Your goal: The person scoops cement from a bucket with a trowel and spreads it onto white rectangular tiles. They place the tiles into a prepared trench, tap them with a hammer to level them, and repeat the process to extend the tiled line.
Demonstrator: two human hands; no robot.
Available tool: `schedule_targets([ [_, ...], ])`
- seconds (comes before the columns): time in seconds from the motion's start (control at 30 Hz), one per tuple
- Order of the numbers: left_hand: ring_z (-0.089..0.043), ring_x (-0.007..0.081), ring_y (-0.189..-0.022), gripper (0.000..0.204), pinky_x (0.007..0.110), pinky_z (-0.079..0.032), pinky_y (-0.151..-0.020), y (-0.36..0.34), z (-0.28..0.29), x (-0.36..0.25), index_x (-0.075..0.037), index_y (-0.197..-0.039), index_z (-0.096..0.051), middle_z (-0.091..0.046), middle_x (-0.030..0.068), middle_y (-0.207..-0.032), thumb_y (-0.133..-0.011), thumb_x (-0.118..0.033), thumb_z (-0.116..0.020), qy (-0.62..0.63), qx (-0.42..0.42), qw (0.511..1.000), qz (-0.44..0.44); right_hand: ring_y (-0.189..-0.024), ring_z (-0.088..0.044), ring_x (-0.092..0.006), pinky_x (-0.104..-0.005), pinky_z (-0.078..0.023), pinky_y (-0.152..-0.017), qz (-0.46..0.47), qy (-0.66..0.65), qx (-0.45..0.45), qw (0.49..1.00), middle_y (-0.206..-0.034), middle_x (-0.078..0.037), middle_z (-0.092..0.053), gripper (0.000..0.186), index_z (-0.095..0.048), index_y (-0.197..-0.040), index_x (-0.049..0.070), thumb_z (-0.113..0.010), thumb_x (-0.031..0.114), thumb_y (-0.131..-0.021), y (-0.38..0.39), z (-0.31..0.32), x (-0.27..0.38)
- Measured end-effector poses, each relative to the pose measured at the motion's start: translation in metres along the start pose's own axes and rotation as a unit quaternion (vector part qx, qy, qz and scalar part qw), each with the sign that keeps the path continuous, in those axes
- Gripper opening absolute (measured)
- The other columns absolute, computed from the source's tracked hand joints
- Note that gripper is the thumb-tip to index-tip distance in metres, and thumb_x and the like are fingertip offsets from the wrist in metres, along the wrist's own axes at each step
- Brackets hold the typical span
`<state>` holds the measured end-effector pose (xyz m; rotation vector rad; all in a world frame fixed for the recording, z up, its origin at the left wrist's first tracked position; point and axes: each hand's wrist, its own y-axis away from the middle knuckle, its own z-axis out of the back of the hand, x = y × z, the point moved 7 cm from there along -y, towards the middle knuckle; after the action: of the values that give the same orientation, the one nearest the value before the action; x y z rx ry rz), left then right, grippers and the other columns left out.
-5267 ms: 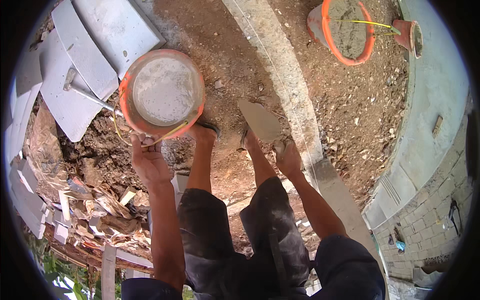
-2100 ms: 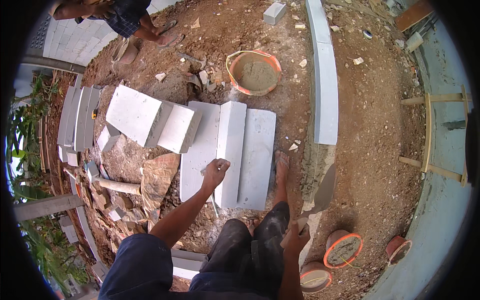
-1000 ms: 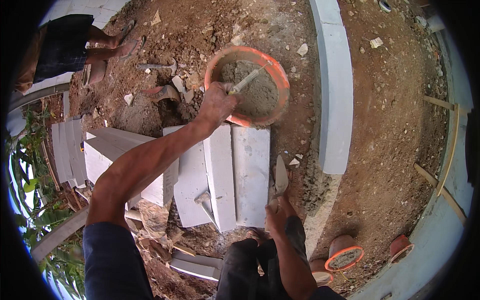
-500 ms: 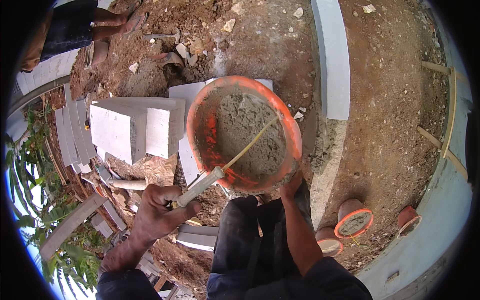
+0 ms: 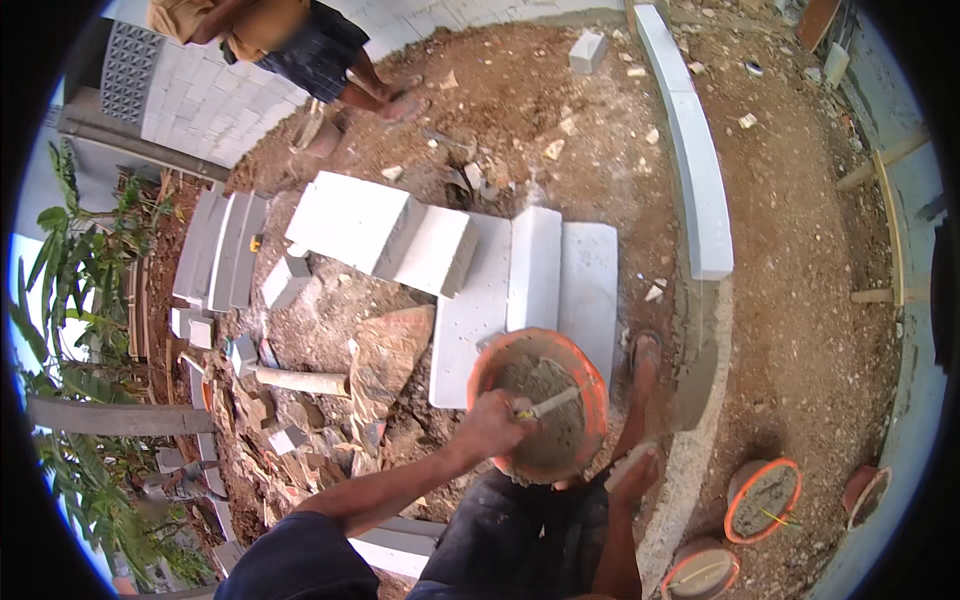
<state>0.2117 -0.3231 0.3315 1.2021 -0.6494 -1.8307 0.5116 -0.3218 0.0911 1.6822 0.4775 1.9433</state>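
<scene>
My left hand (image 5: pixel 500 425) is closed on the pale grip of the handle of an orange-rimmed bucket (image 5: pixel 585 450) containing grey mortar. The bucket hangs above my legs, overlapping white blocks (image 5: pixel 462 330). My right hand (image 5: pixel 632 472) grips a trowel by its wooden handle; its grey blade (image 5: pixel 690 390), hard to separate from the mortar, lies over a mortar-smeared strip (image 5: pixel 700 455). Past this, a row of white blocks (image 5: pixel 700 180) runs along the strip.
A co-worker (image 5: pixel 310 40) stands top left by a block wall (image 5: pixel 190 110). Stacked blocks (image 5: pixel 225 250), rubble, a crumpled sack (image 5: pixel 385 350) and plants are left. Buckets (image 5: pixel 762 500) sit lower right; a wooden frame (image 5: pixel 880 230) leans at a blue-grey wall (image 5: pixel 910 350).
Over the last seconds my left hand has taken up the mortar bucket and brought it toward me. Since half a second ago it looks lower and smaller, and the view has widened toward the co-worker.
</scene>
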Motion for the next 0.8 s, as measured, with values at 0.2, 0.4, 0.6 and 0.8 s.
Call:
schedule_targets([
  [0.2,-0.064,0.0376,-0.091,0.031,0.045,-0.049,-0.082,-0.016,-0.054,0.027,0.000,-0.089,-0.068,-0.066,0.0233,-0.088,-0.076,-0.029,-0.068,-0.114,0.082,0.987,-0.075,-0.090,-0.062,-0.0431,-0.0514,-0.049,-0.078,-0.193,0.122,-0.022,0.973,-0.100,-0.027,-0.061,0.061,-0.055,-0.119,-0.006,-0.047,0.050,-0.097,0.015,0.066,-0.091],
  [0.4,-0.065,0.0365,-0.085,0.033,0.044,-0.050,-0.077,-0.027,-0.091,0.079,0.000,-0.090,-0.066,-0.066,0.0223,-0.086,-0.076,-0.029,-0.067,-0.146,0.071,0.981,-0.109,-0.094,-0.060,-0.0423,-0.0505,-0.048,-0.081,-0.195,0.207,0.040,0.958,-0.104,-0.027,-0.060,0.060,-0.055,-0.120,-0.005,-0.049,0.050,-0.096,0.036,0.079,-0.110],
  [0.6,-0.065,0.0385,-0.090,0.034,0.046,-0.050,-0.079,-0.064,-0.133,0.071,-0.001,-0.093,-0.066,-0.065,0.0252,-0.089,-0.075,-0.030,-0.067,-0.139,0.036,0.981,-0.127,-0.099,-0.058,-0.0415,-0.0496,-0.047,-0.084,-0.189,0.267,0.076,0.942,-0.108,-0.026,-0.058,0.059,-0.055,-0.121,-0.003,-0.051,0.050,-0.095,0.051,0.105,-0.121],
  [0.8,-0.064,0.0337,-0.080,0.030,0.044,-0.049,-0.073,-0.104,-0.141,0.128,-0.005,-0.095,-0.066,-0.064,0.0199,-0.084,-0.077,-0.030,-0.068,-0.159,0.025,0.973,-0.163,-0.104,-0.056,-0.0407,-0.0487,-0.046,-0.087,-0.153,0.315,0.119,0.929,-0.112,-0.025,-0.057,0.058,-0.055,-0.123,-0.001,-0.052,0.050,-0.094,0.059,0.121,-0.111],
])
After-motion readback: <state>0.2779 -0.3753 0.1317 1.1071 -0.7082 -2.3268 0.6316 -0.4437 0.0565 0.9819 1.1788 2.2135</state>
